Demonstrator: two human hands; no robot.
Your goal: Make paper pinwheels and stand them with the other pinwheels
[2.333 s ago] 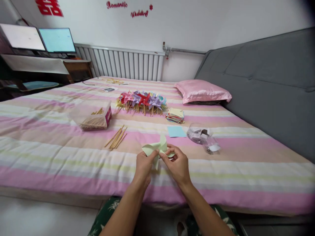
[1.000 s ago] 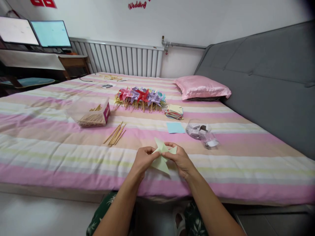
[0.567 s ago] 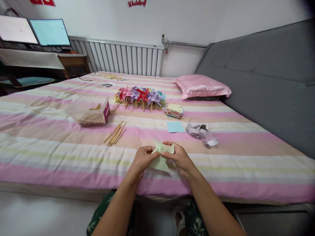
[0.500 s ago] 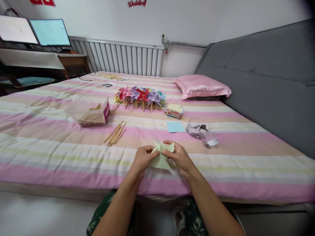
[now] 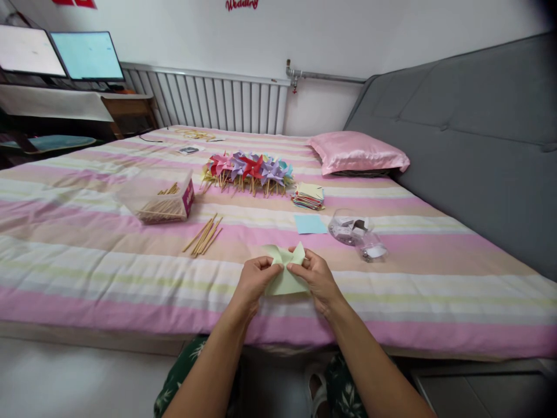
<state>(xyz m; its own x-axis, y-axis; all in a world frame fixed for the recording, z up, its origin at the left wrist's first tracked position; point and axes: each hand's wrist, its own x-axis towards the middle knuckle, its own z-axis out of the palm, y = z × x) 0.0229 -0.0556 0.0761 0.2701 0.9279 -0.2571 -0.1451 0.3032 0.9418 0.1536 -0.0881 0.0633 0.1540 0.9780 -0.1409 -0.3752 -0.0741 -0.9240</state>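
Note:
Above the near edge of the bed, a pale green paper (image 5: 286,283) is pinched between my two hands, with some of its corners curled up and inward. My left hand (image 5: 256,280) grips its left side, the thumb pressing near the middle. My right hand (image 5: 319,278) holds the right side in the same way, thumb tip close to the other thumb. Beyond them lies a flat light blue paper square (image 5: 310,224). Left of my hands is a loose bundle of thin sticks (image 5: 203,235).
A clear plastic box (image 5: 165,204) of sticks stands at left. Several finished paper pinwheels (image 5: 252,168) lie mid-bed, beside a stack of coloured paper squares (image 5: 308,196). Two clear containers (image 5: 348,227) of small parts sit at right, and a pink pillow (image 5: 359,152) lies farther back.
The green paper has turned in my hands, and its lower part now spreads wider and flatter. My thumbs have shifted slightly on it. The other things stay where they were.

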